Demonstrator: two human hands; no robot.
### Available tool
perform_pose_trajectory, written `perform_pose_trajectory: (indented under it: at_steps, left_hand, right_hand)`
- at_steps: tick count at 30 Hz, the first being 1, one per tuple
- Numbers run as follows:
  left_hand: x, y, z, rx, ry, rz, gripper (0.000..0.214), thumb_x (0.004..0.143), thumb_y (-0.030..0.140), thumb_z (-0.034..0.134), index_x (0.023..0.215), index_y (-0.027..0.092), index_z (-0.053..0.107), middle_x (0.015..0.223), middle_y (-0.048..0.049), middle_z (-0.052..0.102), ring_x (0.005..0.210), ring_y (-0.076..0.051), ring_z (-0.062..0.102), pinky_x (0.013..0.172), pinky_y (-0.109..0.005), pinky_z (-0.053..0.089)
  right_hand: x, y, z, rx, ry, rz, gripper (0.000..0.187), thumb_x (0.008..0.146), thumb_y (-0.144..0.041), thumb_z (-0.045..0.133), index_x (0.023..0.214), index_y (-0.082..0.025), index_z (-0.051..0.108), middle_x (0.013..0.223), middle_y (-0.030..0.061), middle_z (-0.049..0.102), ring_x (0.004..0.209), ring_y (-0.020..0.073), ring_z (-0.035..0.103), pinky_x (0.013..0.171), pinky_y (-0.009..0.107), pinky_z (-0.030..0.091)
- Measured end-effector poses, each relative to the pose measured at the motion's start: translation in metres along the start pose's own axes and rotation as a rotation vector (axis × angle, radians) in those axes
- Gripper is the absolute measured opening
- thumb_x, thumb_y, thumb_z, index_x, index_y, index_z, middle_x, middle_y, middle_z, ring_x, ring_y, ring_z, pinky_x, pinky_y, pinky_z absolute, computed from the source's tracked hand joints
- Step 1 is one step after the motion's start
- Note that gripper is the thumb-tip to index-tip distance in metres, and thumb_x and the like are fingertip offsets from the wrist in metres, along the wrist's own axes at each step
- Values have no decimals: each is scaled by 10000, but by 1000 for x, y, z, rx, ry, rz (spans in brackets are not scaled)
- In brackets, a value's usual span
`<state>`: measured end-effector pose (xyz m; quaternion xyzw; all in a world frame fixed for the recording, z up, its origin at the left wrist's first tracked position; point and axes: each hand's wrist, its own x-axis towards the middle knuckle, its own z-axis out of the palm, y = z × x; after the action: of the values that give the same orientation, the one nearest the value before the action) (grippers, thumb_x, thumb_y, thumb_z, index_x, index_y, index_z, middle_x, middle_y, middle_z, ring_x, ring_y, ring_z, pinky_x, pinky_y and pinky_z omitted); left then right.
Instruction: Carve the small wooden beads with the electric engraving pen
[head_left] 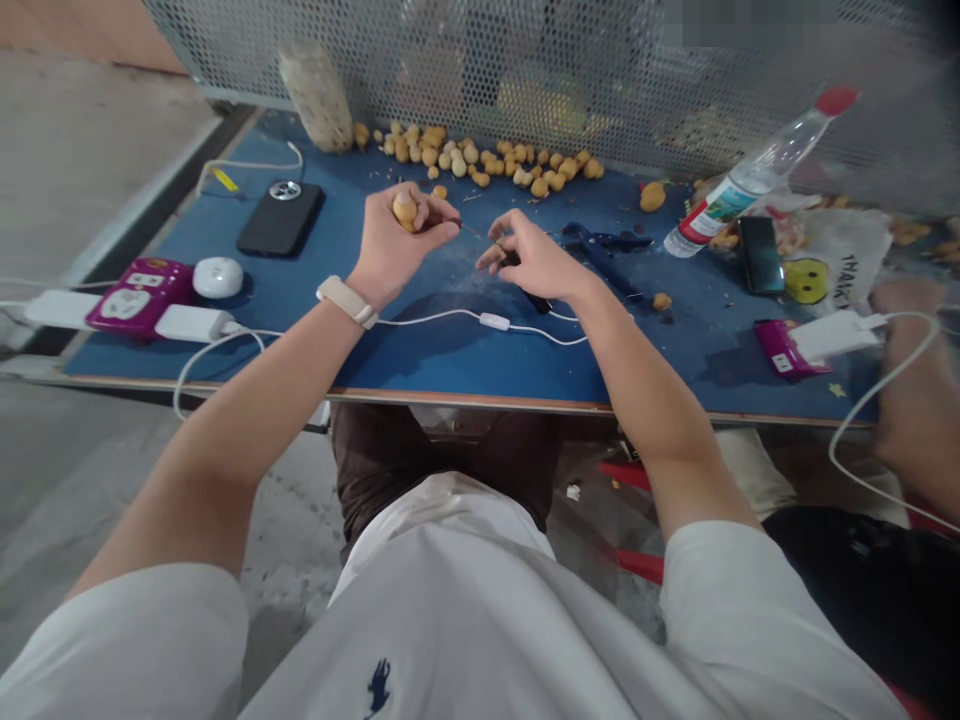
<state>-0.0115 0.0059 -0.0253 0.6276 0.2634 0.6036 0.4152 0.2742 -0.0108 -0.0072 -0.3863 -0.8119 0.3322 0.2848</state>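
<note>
My left hand, with a pale watch band at the wrist, is closed around a small tan gourd. At its thumb and fingertips is a small dark bit, too small to make out. To its right, my right hand has its fingers curled around something thin and dark whose kind I cannot tell. A fine line seems to run between the two hands. Several more small gourds lie heaped along the back of the blue table. Blue-handled pliers rest right of my right hand.
A jar stands at the back left, near a black phone. Purple power strips with white plugs sit at both sides. A white cable crosses the front. At right are a bottle, another phone and a person's arm.
</note>
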Motion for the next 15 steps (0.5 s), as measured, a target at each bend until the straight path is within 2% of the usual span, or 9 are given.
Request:
perform_pose_trajectory:
  at_steps: [2,4,6,10,12,15]
  left_hand:
    - [2,-2,-2,-2,0,-14,1054,583,892,1269,771,306,413,985,3,873,1107,-256,752,1228,-741,600]
    - [2,-2,-5,15,-12,-40,1035,643,864,1274,812,297,425,987,4,863,1165,-243,742,1279,-711,571]
    - [2,0,-7,31,-22,-50,1012,684,831,1278,827,297,431,980,4,855,1201,-242,736,1308,-701,550]
    - [1,5,-7,28,-16,-40,1036,578,855,1297,777,308,439,993,-10,884,1121,-236,735,1222,-679,595]
    - [-1,11,-4,27,-15,-55,997,637,817,1298,806,312,456,949,-7,854,1220,-263,743,1257,-671,579]
    - [-4,17,-1,24,-6,-62,952,739,763,1278,840,321,441,878,0,794,1350,-299,736,1319,-687,546]
  right_hand:
    - [-3,-6,-4,27,-5,-33,406,1122,-383,992,1378,-354,677,1384,122,934,1163,364,895,1135,712,797]
    - [-5,-11,-6,18,18,-59,423,1131,-465,1005,1406,-366,698,1483,131,929,1159,367,899,1116,709,805]
    - [-6,-15,-7,-16,56,-79,430,1128,-537,1008,1409,-366,732,1499,133,923,1115,371,903,1096,709,807]
    - [-3,-17,-6,-89,113,-123,408,1115,-639,997,1280,-315,810,1265,135,915,1160,409,912,1133,687,794]
    - [-2,-19,-5,-116,108,-138,393,1140,-668,953,1218,-302,833,1178,130,900,1177,413,909,1134,668,786]
    - [-3,-23,-2,-133,63,-139,346,1197,-667,859,1236,-323,847,1139,102,902,1095,373,894,1093,638,776]
